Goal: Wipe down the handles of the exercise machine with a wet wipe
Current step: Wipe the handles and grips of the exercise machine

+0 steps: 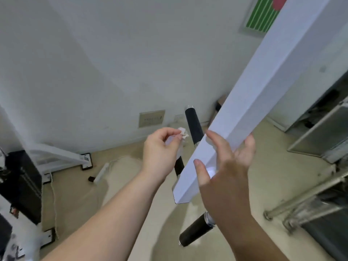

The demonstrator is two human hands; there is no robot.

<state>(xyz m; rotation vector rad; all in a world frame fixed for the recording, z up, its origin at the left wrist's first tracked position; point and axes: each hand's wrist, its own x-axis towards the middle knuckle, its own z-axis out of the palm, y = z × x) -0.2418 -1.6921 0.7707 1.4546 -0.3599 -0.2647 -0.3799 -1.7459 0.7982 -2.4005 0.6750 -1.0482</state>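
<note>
— Where's the wipe [183, 133]?
— Crumpled, pinched by the left hand [161, 153], just beside the upper handle [194, 125].
— And the right hand [227, 176]?
— Spread, touching the white beam [263, 87]. The lower handle [195, 231] sticks out below it.

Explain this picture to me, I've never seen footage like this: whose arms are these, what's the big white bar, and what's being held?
The camera sits on a person's head, looking forward and down, so both arms are the wearer's own. The slanted white beam is part of the exercise machine's frame. The black padded tubes beside it, an upper handle and a lower handle, are what gets wiped. The left hand pinches a small crumpled wet wipe in its grip, close beside the upper handle. The right hand rests open against the beam, fingers spread. Below, a power strip lies on the beige floor.
</note>
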